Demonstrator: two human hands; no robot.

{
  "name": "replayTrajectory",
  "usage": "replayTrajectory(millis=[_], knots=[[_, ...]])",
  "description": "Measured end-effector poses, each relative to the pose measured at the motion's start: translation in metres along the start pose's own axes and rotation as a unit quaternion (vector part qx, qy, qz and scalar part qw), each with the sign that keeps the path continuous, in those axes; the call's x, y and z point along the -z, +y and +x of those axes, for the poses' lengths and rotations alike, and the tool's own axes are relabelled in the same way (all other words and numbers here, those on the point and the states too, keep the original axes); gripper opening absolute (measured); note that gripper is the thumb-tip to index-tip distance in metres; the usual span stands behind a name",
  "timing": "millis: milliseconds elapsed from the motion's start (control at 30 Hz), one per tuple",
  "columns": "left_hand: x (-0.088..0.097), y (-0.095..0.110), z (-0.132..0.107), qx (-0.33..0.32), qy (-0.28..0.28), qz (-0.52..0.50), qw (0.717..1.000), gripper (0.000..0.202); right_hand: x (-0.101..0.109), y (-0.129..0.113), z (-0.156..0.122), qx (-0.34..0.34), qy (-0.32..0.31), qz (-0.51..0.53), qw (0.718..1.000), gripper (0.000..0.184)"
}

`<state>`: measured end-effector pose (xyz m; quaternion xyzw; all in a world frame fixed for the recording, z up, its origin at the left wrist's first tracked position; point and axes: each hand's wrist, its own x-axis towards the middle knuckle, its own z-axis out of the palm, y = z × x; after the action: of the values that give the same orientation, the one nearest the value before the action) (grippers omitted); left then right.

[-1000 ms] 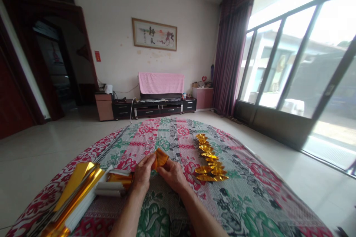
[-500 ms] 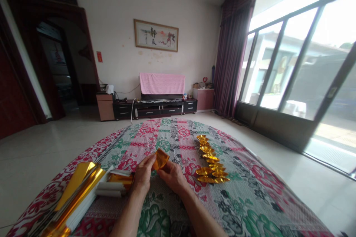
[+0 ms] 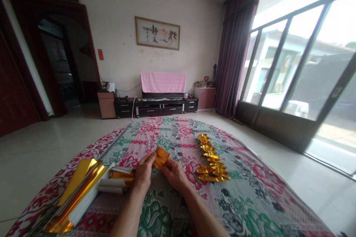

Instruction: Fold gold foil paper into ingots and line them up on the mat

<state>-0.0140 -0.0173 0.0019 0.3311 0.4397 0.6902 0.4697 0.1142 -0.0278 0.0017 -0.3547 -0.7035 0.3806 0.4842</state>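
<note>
Between my two hands is a small piece of gold foil paper (image 3: 161,157), held above the flowered cloth. My left hand (image 3: 144,170) pinches its left edge. The fingers of my right hand (image 3: 174,173) are closed on its lower right side. Beside my left wrist lie small gold and white paper pieces (image 3: 112,185), partly hidden by the hand. Farther left rests a bundle of long gold and white foil sheets (image 3: 80,196). To the right of my hands, a row of folded gold foil boat shapes (image 3: 209,155) runs away from me.
A red, green and grey flowered cloth (image 3: 233,207) covers the round table. Beyond it stand a low black cabinet (image 3: 161,109) and a pink cloth (image 3: 163,82) draped over something on top. Tall glass doors (image 3: 300,66) are on the right.
The gold foil paper has turned slightly and shows a flatter, squarer face. Both hands keep hold of it in nearly the same place. The whole view has shifted a little.
</note>
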Motion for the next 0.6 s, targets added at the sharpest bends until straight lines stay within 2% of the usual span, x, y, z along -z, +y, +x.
replayTrajectory(millis=[133, 333, 467, 600], knots=[[0.003, -0.005, 0.0037, -0.012, -0.012, -0.002, 1.0, 0.044, 0.0012, 0.0002, 0.0, -0.015, -0.002, 0.0, 1.0, 0.014], [0.0039, -0.0088, 0.0064, -0.019, 0.007, 0.027, 0.999, 0.04, 0.0005, 0.0038, 0.0014, -0.043, 0.024, 0.02, 0.999, 0.016], [0.0034, -0.0074, 0.0043, -0.025, -0.017, 0.04, 0.999, 0.04, -0.0007, 0.0095, 0.002, -0.042, 0.06, -0.025, 0.997, 0.025], [0.0047, -0.0104, 0.0069, -0.015, -0.014, 0.045, 0.999, 0.041, 0.0006, 0.0075, 0.0013, -0.03, 0.047, -0.005, 0.998, 0.031]])
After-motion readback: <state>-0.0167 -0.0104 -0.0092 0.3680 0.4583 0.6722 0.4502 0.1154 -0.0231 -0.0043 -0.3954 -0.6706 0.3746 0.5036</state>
